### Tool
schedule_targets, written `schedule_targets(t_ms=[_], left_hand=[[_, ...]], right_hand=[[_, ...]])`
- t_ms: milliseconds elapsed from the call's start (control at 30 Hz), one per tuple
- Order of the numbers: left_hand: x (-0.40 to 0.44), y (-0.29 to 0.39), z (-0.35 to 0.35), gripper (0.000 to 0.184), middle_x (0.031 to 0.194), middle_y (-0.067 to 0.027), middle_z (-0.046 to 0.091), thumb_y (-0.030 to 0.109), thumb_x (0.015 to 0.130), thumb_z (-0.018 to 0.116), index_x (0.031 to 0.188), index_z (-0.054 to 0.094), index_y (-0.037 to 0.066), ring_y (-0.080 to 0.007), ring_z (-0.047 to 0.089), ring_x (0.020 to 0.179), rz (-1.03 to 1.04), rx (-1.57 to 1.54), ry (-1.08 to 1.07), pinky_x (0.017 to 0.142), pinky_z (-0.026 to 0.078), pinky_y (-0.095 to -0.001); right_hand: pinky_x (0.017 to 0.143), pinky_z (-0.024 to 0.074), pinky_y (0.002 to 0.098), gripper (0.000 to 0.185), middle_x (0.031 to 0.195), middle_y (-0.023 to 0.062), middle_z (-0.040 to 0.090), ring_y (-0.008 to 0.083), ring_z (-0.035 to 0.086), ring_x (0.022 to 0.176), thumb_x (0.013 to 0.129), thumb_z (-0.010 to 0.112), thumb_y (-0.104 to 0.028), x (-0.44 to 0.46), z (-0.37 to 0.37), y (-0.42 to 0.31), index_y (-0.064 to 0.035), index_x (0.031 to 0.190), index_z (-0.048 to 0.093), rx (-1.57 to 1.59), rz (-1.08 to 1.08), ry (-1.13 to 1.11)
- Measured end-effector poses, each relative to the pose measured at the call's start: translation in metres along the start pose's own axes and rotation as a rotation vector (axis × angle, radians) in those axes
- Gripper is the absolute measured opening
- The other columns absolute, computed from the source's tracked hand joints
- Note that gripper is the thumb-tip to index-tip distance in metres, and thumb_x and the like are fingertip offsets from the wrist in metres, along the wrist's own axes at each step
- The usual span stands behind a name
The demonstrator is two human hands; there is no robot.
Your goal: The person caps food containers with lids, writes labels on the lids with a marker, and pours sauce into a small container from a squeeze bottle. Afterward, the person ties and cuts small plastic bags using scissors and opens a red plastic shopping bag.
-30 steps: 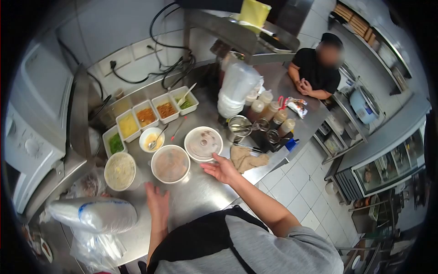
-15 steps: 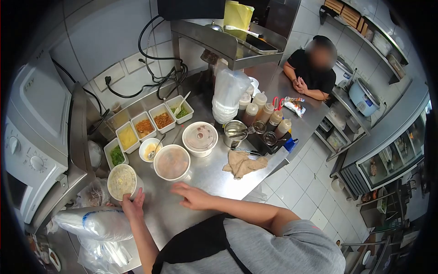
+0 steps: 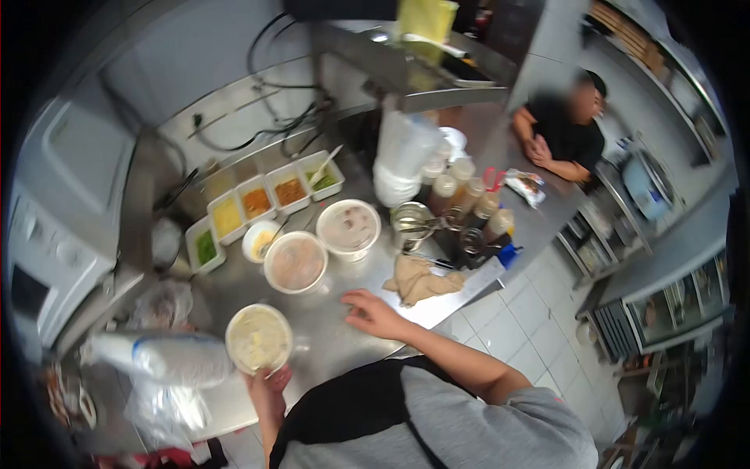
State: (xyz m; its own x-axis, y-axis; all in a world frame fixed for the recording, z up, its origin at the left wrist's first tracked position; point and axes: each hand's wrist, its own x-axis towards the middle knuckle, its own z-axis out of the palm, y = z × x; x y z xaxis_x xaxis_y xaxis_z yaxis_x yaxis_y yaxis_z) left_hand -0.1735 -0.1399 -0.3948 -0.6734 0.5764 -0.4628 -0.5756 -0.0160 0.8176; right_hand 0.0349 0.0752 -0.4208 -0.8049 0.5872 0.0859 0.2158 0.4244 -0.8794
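Note:
My left hand (image 3: 267, 386) grips the near edge of a round white tub (image 3: 259, 339) filled with pale, creamy-looking food. The tub is at the front left of the steel counter, close to my apron; whether it touches the surface I cannot tell. Over the counter to its right is my right hand (image 3: 373, 314), holding nothing, its fingers apart and slightly bent. Two round tubs stand beyond my hands: one with pinkish-brown contents (image 3: 296, 263), the other with a translucent top (image 3: 348, 230). A small white bowl with a spoon (image 3: 262, 241) sits beside them.
Rectangular trays of chopped toppings (image 3: 289, 193) line the back. Sauce bottles (image 3: 469, 199), a metal pot (image 3: 411, 221) and a tan cloth (image 3: 422, 280) occupy the right side. Plastic bags (image 3: 168, 359) lie left. A co-worker (image 3: 558, 129) leans on the far counter end.
My left hand has brought the tub of pale food rightward and nearer my body. My right hand has moved right, away from the pinkish-brown tub. The view has shifted slightly.

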Motion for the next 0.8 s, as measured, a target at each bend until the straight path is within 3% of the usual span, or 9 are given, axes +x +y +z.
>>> schedule_targets(t_ms=[133, 233, 267, 367, 400, 500, 600, 700, 800], left_hand=[[-0.034, -0.012, 0.031, 0.058, 0.120, -0.0207, 0.048, -0.001, 0.080, 0.042, 0.134, 0.021, 0.007, -0.0317, 0.063, 0.089, -0.041, 0.053, -0.174, 0.066, 0.059, -0.0374], [-0.043, -0.028, 0.060, 0.067, 0.127, -0.0162, 0.043, -0.002, 0.079, 0.041, 0.139, 0.015, 0.013, -0.0305, 0.062, 0.093, -0.057, 0.083, -0.261, 0.068, 0.059, -0.0354], [-0.042, -0.035, 0.070, 0.068, 0.127, -0.0157, 0.042, -0.002, 0.079, 0.041, 0.140, 0.014, 0.013, -0.0300, 0.062, 0.093, -0.060, 0.090, -0.285, 0.068, 0.059, -0.0350], [-0.042, -0.043, 0.090, 0.066, 0.127, -0.0152, 0.042, 0.001, 0.082, 0.041, 0.141, 0.014, 0.012, -0.0276, 0.062, 0.092, -0.038, 0.124, -0.303, 0.066, 0.058, -0.0330], [-0.043, -0.044, 0.095, 0.065, 0.127, -0.0152, 0.042, 0.001, 0.083, 0.041, 0.141, 0.014, 0.011, -0.0266, 0.063, 0.092, -0.027, 0.139, -0.296, 0.066, 0.058, -0.0322], [-0.035, -0.051, 0.093, 0.057, 0.128, -0.0170, 0.042, 0.008, 0.086, 0.046, 0.138, 0.023, 0.007, -0.0240, 0.064, 0.088, 0.032, 0.225, -0.238, 0.063, 0.057, -0.0318], [-0.027, -0.058, 0.089, 0.062, 0.129, -0.0205, 0.041, 0.023, 0.084, 0.060, 0.135, 0.030, 0.004, -0.0295, 0.060, 0.097, 0.289, 0.726, 0.021, 0.073, 0.053, -0.0373], [-0.050, -0.050, 0.124, 0.076, 0.129, -0.0234, 0.041, 0.040, 0.072, 0.072, 0.131, 0.038, 0.004, -0.0359, 0.050, 0.112, 0.801, 1.155, 0.240, 0.089, 0.044, -0.0432], [-0.036, -0.056, 0.136, 0.084, 0.131, -0.0239, 0.038, 0.046, 0.064, 0.077, 0.129, 0.042, 0.006, -0.0382, 0.039, 0.122, 0.656, 1.100, 0.248, 0.096, 0.036, -0.0454]], right_hand=[[0.078, 0.0475, 0.0313, 0.061, 0.129, 0.0142, 0.041, 0.0202, 0.049, 0.109, 0.080, 0.067, -0.023, -0.005, -0.006, -0.027, -0.0053, 0.131, 0.039, 0.168, -0.011, -0.039], [0.082, 0.0462, 0.0311, 0.064, 0.132, 0.0148, 0.039, 0.0223, 0.045, 0.116, 0.079, 0.068, -0.023, -0.002, -0.007, -0.050, -0.0044, 0.132, 0.037, 0.086, -0.109, -0.083], [0.082, 0.0458, 0.0300, 0.060, 0.125, 0.0141, 0.047, 0.0220, 0.050, 0.111, 0.079, 0.068, -0.021, -0.003, 0.000, -0.043, -0.0025, 0.128, 0.040, -0.006, -0.192, 0.026], [0.083, 0.0464, 0.0317, 0.053, 0.113, 0.0175, 0.056, 0.0253, 0.057, 0.101, 0.079, 0.067, -0.019, -0.001, -0.010, -0.018, 0.0029, 0.122, 0.045, 0.138, -0.064, 0.111], [0.077, 0.0482, 0.0292, 0.040, 0.105, 0.0159, 0.060, 0.0203, 0.060, 0.092, 0.082, 0.063, -0.013, 0.002, -0.016, -0.014, 0.0024, 0.116, 0.049, 0.225, -0.008, 0.121], [0.072, 0.0489, 0.0279, 0.035, 0.105, 0.0138, 0.060, 0.0162, 0.060, 0.088, 0.084, 0.060, -0.009, -0.002, -0.032, -0.007, 0.0003, 0.117, 0.050, 0.209, 0.091, 0.049], [0.071, 0.0487, 0.0274, 0.032, 0.103, 0.0092, 0.061, 0.0145, 0.060, 0.085, 0.087, 0.056, -0.009, -0.030, -0.053, -0.015, -0.0019, 0.118, 0.050, 0.189, -0.006, 0.154], [0.070, 0.0491, 0.0267, 0.028, 0.102, 0.0061, 0.062, 0.0140, 0.060, 0.085, 0.090, 0.053, -0.011, -0.070, -0.092, -0.001, -0.0035, 0.117, 0.051, 0.412, 0.033, 0.153], [0.068, 0.0488, 0.0247, 0.020, 0.095, 0.0064, 0.063, 0.0134, 0.061, 0.084, 0.091, 0.052, -0.014, -0.119, -0.156, -0.002, -0.0030, 0.108, 0.056, 0.510, 0.183, 0.165]])
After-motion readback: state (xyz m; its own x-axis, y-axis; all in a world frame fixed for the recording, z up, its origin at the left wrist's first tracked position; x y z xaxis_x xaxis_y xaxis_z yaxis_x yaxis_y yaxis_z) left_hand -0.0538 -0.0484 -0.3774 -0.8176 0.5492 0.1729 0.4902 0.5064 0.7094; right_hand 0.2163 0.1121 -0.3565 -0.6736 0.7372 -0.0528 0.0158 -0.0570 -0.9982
